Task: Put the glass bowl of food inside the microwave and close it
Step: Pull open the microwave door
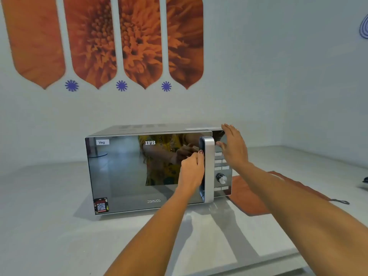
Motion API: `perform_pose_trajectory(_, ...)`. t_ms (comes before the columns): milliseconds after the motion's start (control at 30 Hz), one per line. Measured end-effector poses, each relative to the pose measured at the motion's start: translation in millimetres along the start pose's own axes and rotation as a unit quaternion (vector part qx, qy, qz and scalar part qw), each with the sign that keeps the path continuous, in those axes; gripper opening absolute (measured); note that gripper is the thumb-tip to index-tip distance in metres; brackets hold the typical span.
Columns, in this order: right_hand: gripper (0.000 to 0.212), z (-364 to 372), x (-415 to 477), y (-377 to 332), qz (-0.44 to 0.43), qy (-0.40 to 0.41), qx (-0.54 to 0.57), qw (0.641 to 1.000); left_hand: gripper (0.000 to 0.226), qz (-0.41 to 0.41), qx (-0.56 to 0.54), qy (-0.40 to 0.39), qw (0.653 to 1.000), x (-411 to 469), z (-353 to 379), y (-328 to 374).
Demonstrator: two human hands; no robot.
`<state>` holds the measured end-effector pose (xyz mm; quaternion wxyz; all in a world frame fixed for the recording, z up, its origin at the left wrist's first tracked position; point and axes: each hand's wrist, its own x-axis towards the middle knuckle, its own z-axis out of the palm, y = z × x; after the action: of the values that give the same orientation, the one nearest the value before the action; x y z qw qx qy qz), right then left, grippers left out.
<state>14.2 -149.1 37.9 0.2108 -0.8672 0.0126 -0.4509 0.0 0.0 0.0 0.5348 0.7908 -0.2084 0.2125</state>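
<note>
Underneath everything runs a pale grey counter (49, 226), matte and bare in front of the one microwave (127, 172), which stands near the middle of it with its mirrored door shut. Behind the microwave rises a light grey wall (278, 76) carrying four tall orange flower panels (93, 36) and, between their pointed tips, three small purple star marks (121, 85). To the right of the microwave, partly tucked behind its corner, lies one rust-orange cloth mat (251, 198) flat on the counter.

Two bare hands reach to the microwave. The left hand (192, 170) curls its fingers around the silver vertical handle (209, 168), thumb up against the handle's inner edge. The right hand (234, 146) is flat against the control panel (223, 176) at the microwave's right side, fingers straight and close together, pointing up past the top edge. One round dial (221, 178) sits below that hand.

No glass bowl shows; the door only reflects the room, so I cannot tell whether it is inside.
</note>
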Motion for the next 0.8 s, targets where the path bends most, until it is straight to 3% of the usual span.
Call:
perform_pose_trajectory(267,0.065,15,6,11,0.024,-0.002,0.049,0.998,0.037,-0.102,-0.153,-0.058,0.981,14,22,9)
perform_pose_trajectory(467,0.066,25,11,14,0.012,0.012,0.035,0.999,0.046,-0.122,-0.223,-0.143,0.957,20,31,4)
perform_pose_trajectory(667,0.065,34,10,20,-0.007,0.040,0.029,0.999,0.045,-0.107,-0.211,-0.097,0.967,18,36,0)
perform_pose_trajectory(800,0.065,36,10,24,-0.021,0.049,0.020,0.998,0.050,-0.112,-0.243,-0.108,0.958,15,40,2)
